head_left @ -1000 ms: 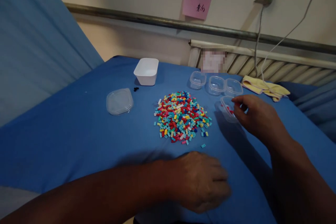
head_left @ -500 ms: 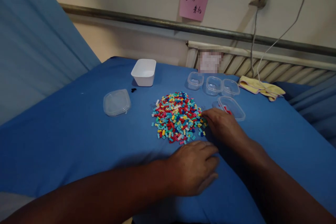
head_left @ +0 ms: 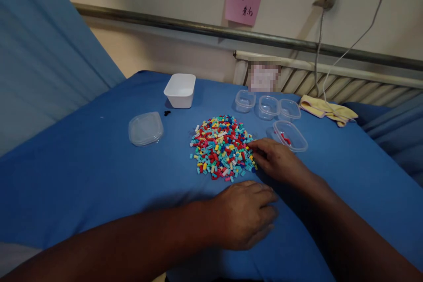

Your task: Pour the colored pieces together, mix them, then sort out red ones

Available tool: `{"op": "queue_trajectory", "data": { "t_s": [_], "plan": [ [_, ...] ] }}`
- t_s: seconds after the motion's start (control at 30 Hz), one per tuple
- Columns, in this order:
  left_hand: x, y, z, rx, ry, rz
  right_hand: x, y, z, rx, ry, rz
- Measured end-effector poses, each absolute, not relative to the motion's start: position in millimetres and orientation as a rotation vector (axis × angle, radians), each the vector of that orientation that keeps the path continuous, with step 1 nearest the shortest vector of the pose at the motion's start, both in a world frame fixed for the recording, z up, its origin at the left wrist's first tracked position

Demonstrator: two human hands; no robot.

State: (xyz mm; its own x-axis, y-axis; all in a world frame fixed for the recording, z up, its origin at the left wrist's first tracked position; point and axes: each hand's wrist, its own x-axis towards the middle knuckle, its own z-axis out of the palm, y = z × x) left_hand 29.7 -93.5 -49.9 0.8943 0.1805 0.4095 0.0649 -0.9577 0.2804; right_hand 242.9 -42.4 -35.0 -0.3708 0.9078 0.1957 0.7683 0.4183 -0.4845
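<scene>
A heap of small coloured bricks (head_left: 221, 146), red, turquoise, yellow and white, lies in the middle of the blue cloth (head_left: 82, 176). My right hand (head_left: 276, 158) reaches into the heap's right edge, its fingers bent and pinched at the bricks; what they hold is hidden. Just right of it stands a small clear tub (head_left: 291, 135) with a few red pieces inside. My left hand (head_left: 244, 211) rests palm down on the cloth in front of the heap, fingers loosely curled, holding nothing.
Three small clear tubs (head_left: 268, 105) stand in a row behind the heap. A white bowl (head_left: 180, 90) and a clear lid (head_left: 145, 128) lie at the left. A yellow cloth (head_left: 327, 110) and hanging cables (head_left: 319, 53) are at the right, by the wall.
My right hand left the tub with the red pieces and came left to the heap's right edge. My left hand slid slightly toward the heap.
</scene>
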Motion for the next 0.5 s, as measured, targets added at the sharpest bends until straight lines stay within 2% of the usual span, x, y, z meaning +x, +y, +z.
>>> {"op": "queue_trajectory", "data": {
  "t_s": [0.3,0.5],
  "plan": [
    [29.3,-91.8,-50.0,2.795,0.174,0.635,246.2,-47.7,-29.7,-1.48,-2.198,0.614],
    [30.9,-93.2,-49.3,2.801,0.186,0.636,246.2,-48.3,-29.5,-1.449,-2.116,0.442]
  ]
}}
